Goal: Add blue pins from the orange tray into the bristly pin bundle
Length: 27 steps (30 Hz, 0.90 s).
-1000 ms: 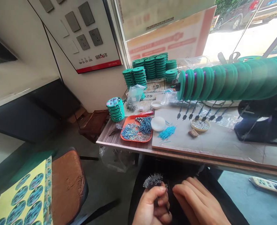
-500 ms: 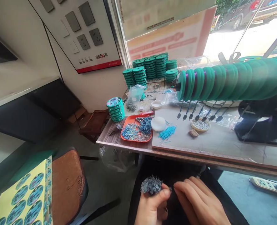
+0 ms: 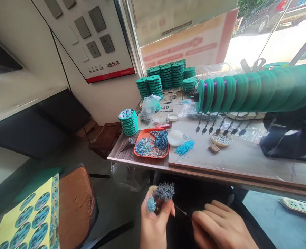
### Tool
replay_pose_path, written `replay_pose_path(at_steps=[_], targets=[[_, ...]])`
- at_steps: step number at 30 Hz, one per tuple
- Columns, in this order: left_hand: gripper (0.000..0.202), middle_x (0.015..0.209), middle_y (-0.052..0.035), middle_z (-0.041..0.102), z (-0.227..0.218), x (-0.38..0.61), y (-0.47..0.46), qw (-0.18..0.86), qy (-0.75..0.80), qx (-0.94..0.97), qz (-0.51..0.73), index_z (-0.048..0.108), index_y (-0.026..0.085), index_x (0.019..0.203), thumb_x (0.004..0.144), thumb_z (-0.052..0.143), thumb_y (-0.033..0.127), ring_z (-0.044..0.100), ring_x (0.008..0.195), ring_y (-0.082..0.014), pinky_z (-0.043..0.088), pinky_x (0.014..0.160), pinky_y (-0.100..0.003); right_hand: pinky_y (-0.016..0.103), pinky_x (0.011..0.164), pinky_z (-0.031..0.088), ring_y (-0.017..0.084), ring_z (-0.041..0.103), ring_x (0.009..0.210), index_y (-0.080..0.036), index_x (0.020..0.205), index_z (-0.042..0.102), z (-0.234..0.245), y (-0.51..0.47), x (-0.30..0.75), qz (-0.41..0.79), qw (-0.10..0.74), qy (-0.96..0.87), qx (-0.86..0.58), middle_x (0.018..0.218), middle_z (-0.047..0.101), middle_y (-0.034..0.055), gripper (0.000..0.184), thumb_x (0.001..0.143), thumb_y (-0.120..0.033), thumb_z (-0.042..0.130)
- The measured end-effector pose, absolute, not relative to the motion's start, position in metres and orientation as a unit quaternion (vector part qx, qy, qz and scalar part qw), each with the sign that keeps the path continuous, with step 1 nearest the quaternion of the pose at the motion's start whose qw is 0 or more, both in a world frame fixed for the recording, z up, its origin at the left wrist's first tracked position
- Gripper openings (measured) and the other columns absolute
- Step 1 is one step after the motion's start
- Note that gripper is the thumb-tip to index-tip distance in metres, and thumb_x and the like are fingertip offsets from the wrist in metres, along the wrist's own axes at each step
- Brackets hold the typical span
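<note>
My left hand is closed around a bristly bundle of small dark grey pieces, with thin wire-like ends sticking up. A light blue bundle end shows between its fingers, apparently the other end of the same bundle. My right hand is to the right, its fingertips pinched on a thin wire. The wire runs from near my left thumb to my right fingers and carries a tiny piece close to them. Both hands are in front of the table edge, above dark clothing.
On the table, an orange tray holds small blue and metal parts, beside a white lid and blue tubes. Green spools line a winder's shaft; others stand stacked. A brown stool bears label sheets.
My left hand has turned and moved slightly left, bringing the light blue end into view. The gap between my hands has widened, with the thin wire now stretched across it.
</note>
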<state>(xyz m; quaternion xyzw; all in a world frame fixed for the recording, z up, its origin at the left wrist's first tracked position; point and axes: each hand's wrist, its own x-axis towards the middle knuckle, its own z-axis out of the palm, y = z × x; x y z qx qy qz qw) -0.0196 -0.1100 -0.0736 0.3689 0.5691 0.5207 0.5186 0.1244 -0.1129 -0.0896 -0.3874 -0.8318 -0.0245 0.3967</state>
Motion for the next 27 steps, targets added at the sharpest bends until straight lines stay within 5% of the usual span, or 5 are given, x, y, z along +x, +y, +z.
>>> replay_pose_path(at_steps=[6, 14, 18, 22, 27], targets=[[0.029, 0.053, 0.0021, 0.045, -0.055, -0.016, -0.104, 0.515, 0.541, 0.423, 0.513, 0.049, 0.016, 0.064, 0.07, 0.067, 0.039, 0.042, 0.051, -0.0091, 0.033, 0.054, -0.021, 0.02, 0.051, 0.041, 0.01, 0.053, 0.052, -0.01, 0.111, 0.045, -0.089, -0.11, 0.126, 0.034, 0.372, -0.816, -0.441, 0.066, 0.057, 0.002, 0.03, 0.092, -0.032, 0.039], [0.023, 0.051, 0.0025, 0.044, -0.057, -0.037, -0.099, 0.404, 0.582, 0.478, 0.519, 0.046, 0.017, 0.061, 0.076, 0.059, 0.027, 0.04, 0.048, -0.0093, 0.03, 0.049, -0.022, 0.024, 0.047, 0.029, 0.011, 0.038, 0.05, -0.016, 0.065, 0.046, -0.086, -0.109, 0.122, 0.021, 0.42, -0.822, -0.384, 0.054, 0.043, 0.0004, 0.02, 0.082, -0.006, 0.041], [0.014, 0.066, -0.0005, 0.054, -0.052, -0.095, -0.035, 0.131, 0.688, 0.507, 0.503, 0.049, 0.018, 0.069, 0.076, 0.056, 0.029, 0.051, 0.062, -0.0136, 0.038, 0.059, -0.023, 0.024, 0.054, 0.034, 0.011, 0.042, 0.056, -0.015, 0.072, 0.047, -0.086, -0.11, 0.128, 0.029, 0.406, -0.824, -0.395, 0.06, 0.046, 0.001, 0.015, 0.084, -0.007, 0.043], [0.013, 0.063, -0.0039, 0.057, -0.055, -0.141, 0.033, 0.081, 0.745, 0.512, 0.42, 0.057, 0.014, 0.065, 0.06, 0.068, 0.02, 0.052, 0.062, -0.0188, 0.036, 0.063, -0.029, 0.024, 0.055, 0.035, 0.012, 0.044, 0.059, -0.016, 0.08, 0.048, -0.092, -0.111, 0.124, 0.056, 0.42, -0.816, -0.393, 0.063, 0.048, 0.0013, 0.01, 0.087, -0.01, 0.043], [0.014, 0.066, -0.0024, 0.06, -0.064, -0.155, 0.061, 0.075, 0.76, 0.521, 0.381, 0.06, 0.012, 0.071, 0.067, 0.065, 0.024, 0.055, 0.065, -0.0164, 0.039, 0.067, -0.03, 0.023, 0.049, 0.033, 0.01, 0.043, 0.052, -0.016, 0.078, 0.048, -0.091, -0.109, 0.122, 0.042, 0.448, -0.803, -0.392, 0.058, 0.046, -0.0002, 0.013, 0.089, -0.013, 0.04]])
